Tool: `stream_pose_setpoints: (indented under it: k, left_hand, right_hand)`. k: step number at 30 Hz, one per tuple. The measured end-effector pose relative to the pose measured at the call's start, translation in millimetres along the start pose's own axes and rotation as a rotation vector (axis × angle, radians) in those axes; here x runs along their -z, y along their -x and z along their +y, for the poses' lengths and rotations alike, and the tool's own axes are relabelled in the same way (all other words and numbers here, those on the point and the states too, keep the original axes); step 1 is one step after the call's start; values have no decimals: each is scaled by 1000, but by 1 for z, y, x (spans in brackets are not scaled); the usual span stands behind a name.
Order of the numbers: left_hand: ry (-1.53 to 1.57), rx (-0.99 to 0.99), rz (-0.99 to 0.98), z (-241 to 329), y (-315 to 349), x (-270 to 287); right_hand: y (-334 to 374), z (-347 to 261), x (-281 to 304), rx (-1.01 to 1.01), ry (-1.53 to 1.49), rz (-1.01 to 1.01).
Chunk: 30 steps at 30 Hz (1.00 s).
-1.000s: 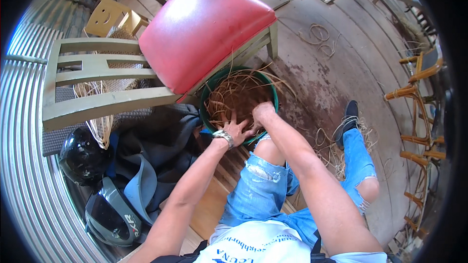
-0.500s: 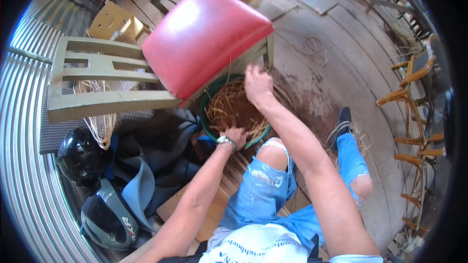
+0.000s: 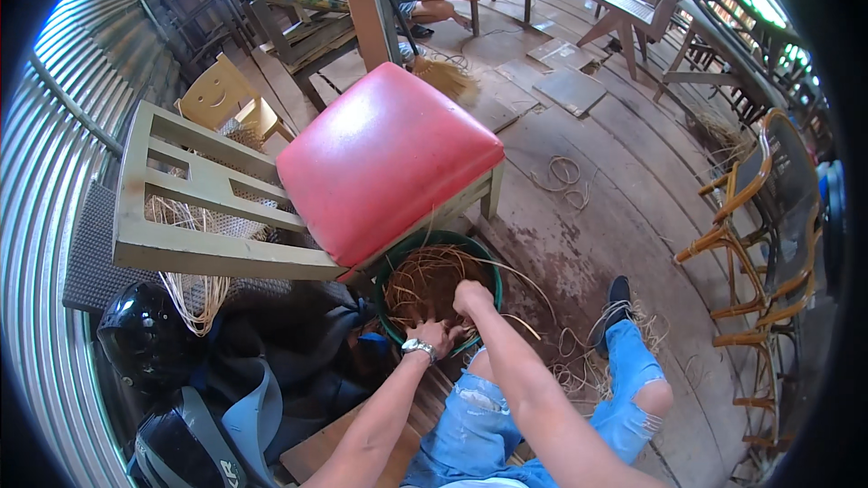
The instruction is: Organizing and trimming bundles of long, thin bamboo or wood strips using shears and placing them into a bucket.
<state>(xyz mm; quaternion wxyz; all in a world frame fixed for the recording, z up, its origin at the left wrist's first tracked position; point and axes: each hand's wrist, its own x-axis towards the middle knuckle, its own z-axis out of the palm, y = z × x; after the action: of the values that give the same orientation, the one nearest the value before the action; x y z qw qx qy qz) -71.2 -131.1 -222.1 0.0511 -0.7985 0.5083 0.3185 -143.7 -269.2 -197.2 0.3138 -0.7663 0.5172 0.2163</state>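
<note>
A round green basin (image 3: 384, 314) on the floor holds brown water and many thin cane strips (image 3: 418, 273). My left hand (image 3: 434, 336), with a watch at the wrist, reaches over its near rim; its fingers are stretched out among the strips. Close by on the right, my right hand (image 3: 472, 296) is inside the basin with curled fingers. What it grips is hidden from above. Some long pale strips arch out over the right rim. Just beyond the basin stands a chair with a red padded seat (image 3: 389, 163) and a pale wooden frame.
Two helmets (image 3: 149, 336) and dark cloth lie at the left by the corrugated metal wall (image 3: 54, 244). Loose strips (image 3: 562, 179) lie on the plank floor. Cane-framed chairs (image 3: 728, 244) line the right side. Farther back are a broom (image 3: 445, 79) and a crouching person (image 3: 438, 2).
My right hand has come down from above the basin's far right edge into the basin. My left hand stays at the near rim. The view has tilted up, showing more room behind.
</note>
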Motion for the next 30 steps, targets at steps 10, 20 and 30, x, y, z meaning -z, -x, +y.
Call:
stream_pose_setpoints:
  k: [10, 20, 30]
  left_hand:
    - [8, 13, 16, 16, 10, 9]
    - [-12, -12, 93, 14, 19, 12]
    - [31, -1, 19, 12, 12, 12]
  right_hand:
    - [-45, -10, -45, -316, -1826, -229]
    - [-2, -4, -9, -91, -177, 73]
    - [41, -4, 4, 148, 8, 181]
